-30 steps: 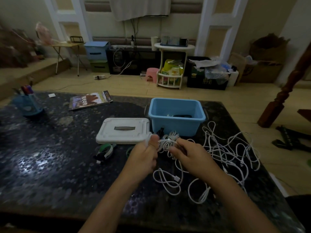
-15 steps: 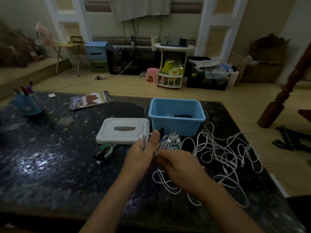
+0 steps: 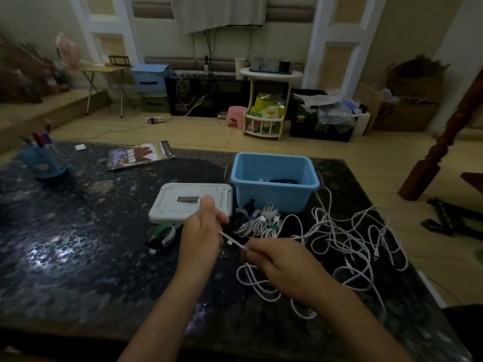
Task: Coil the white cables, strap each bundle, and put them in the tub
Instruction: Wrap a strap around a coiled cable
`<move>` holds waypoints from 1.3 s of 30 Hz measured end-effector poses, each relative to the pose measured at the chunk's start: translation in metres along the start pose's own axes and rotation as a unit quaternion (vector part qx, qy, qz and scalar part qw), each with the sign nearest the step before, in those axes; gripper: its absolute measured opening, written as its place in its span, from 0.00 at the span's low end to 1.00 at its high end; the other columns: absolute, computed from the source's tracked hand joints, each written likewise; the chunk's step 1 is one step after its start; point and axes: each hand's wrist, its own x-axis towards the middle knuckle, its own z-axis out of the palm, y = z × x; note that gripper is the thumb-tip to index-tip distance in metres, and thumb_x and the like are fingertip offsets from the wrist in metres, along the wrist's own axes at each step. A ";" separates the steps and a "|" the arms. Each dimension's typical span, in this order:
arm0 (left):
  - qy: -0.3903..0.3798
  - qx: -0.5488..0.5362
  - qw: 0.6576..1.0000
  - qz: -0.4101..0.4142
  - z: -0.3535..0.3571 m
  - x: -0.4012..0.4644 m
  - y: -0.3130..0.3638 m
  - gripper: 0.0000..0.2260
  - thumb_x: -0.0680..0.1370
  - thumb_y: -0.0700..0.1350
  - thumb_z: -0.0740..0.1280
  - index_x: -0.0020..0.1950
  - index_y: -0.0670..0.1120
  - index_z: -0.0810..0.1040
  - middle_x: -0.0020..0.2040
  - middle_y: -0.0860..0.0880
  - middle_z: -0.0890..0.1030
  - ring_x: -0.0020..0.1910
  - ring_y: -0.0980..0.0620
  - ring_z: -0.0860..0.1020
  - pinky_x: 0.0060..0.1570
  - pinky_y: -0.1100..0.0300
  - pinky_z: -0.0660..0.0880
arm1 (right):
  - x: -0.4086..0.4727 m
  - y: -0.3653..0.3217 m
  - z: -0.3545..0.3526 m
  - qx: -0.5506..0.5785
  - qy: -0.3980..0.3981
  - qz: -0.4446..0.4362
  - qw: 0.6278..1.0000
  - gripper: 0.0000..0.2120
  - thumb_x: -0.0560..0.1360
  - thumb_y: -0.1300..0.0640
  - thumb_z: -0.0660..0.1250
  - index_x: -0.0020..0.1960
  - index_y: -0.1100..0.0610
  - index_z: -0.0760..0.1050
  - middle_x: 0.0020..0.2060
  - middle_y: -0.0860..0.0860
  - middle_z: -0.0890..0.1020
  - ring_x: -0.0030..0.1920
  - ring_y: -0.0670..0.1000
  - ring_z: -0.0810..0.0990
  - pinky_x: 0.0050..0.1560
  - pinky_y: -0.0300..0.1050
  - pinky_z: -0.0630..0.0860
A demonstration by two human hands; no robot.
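A loose tangle of white cables point(image 3: 347, 241) spreads over the dark table to the right. My left hand point(image 3: 202, 236) and my right hand point(image 3: 282, 265) pinch a short stretch of one white cable point(image 3: 234, 240) taut between them, a plug showing near the left hand. The rest of that cable loops on the table under my right wrist. Several coiled, strapped bundles point(image 3: 261, 222) lie in front of the blue tub point(image 3: 274, 194). Something dark lies inside the tub.
The tub's white lid point(image 3: 183, 207) lies left of it. Green and white straps point(image 3: 163, 232) sit beside the lid. A magazine point(image 3: 139, 158) and a blue pen holder point(image 3: 43, 159) stand at the far left. The table's right edge runs close to the cables.
My hands dropped lower and moved apart from a bunched coil near the tub. They now stretch a single cable end between them; the bundles lie on the table.
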 end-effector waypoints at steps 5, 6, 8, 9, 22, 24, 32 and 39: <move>-0.023 0.004 1.000 0.014 0.007 -0.003 -0.002 0.21 0.80 0.65 0.58 0.44 0.50 0.79 0.24 0.58 0.73 0.29 0.59 0.71 0.33 0.57 0.67 | 0.003 -0.016 0.023 -0.067 -0.039 -0.056 0.995 0.07 0.82 0.46 0.59 0.51 0.48 0.72 0.44 0.51 0.82 0.47 0.56 0.79 0.44 0.50 0.72; -0.020 -0.011 1.000 0.002 0.007 -0.002 -0.004 0.23 0.78 0.68 0.57 0.45 0.50 0.80 0.24 0.58 0.72 0.29 0.57 0.70 0.34 0.55 0.67 | 0.004 -0.018 0.024 -0.067 -0.034 -0.061 0.995 0.08 0.82 0.46 0.59 0.53 0.48 0.73 0.45 0.51 0.83 0.48 0.56 0.80 0.44 0.51 0.73; -0.015 -0.050 0.998 -0.020 0.007 -0.003 -0.004 0.27 0.80 0.67 0.56 0.45 0.46 0.79 0.24 0.57 0.68 0.26 0.54 0.67 0.32 0.56 0.65 | 0.005 -0.021 0.026 -0.063 -0.022 -0.073 0.995 0.08 0.82 0.45 0.59 0.54 0.47 0.74 0.46 0.52 0.83 0.49 0.57 0.80 0.44 0.52 0.74; -0.021 -0.072 0.997 -0.028 0.006 -0.004 -0.002 0.27 0.81 0.66 0.55 0.46 0.44 0.79 0.24 0.56 0.66 0.24 0.54 0.65 0.28 0.57 0.63 | 0.005 -0.021 0.026 -0.064 -0.019 -0.080 0.995 0.08 0.82 0.45 0.59 0.54 0.47 0.74 0.46 0.52 0.83 0.49 0.57 0.80 0.43 0.51 0.73; -0.295 -0.127 0.942 -0.099 -0.016 -0.011 0.019 0.23 0.81 0.58 0.59 0.52 0.40 0.83 0.28 0.48 0.60 0.24 0.54 0.55 0.26 0.59 0.50 | 0.005 0.037 -0.001 -0.074 0.013 0.108 0.991 0.16 0.80 0.40 0.61 0.44 0.50 0.77 0.38 0.46 0.81 0.41 0.47 0.78 0.41 0.46 0.73; -0.307 -0.091 0.943 -0.093 -0.015 -0.013 0.018 0.24 0.81 0.59 0.58 0.52 0.43 0.84 0.28 0.47 0.62 0.23 0.53 0.56 0.26 0.59 0.51 | 0.005 0.040 -0.005 -0.054 0.041 0.136 0.988 0.16 0.80 0.40 0.61 0.46 0.50 0.79 0.38 0.46 0.82 0.39 0.46 0.79 0.42 0.48 0.77; -0.253 0.121 0.960 -0.004 0.007 -0.018 0.006 0.19 0.80 0.60 0.54 0.54 0.55 0.82 0.26 0.57 0.71 0.20 0.63 0.67 0.24 0.67 0.61 | 0.016 0.025 -0.009 0.055 0.167 0.188 0.966 0.09 0.81 0.51 0.61 0.43 0.46 0.75 0.40 0.44 0.78 0.40 0.43 0.75 0.36 0.41 0.67; -0.207 0.109 0.972 -0.022 0.010 -0.018 0.003 0.19 0.81 0.60 0.54 0.47 0.55 0.82 0.29 0.56 0.77 0.22 0.62 0.69 0.28 0.64 0.65 | 0.016 0.017 -0.016 0.130 0.124 0.139 0.974 0.10 0.79 0.52 0.63 0.40 0.48 0.75 0.40 0.45 0.76 0.42 0.45 0.76 0.40 0.42 0.68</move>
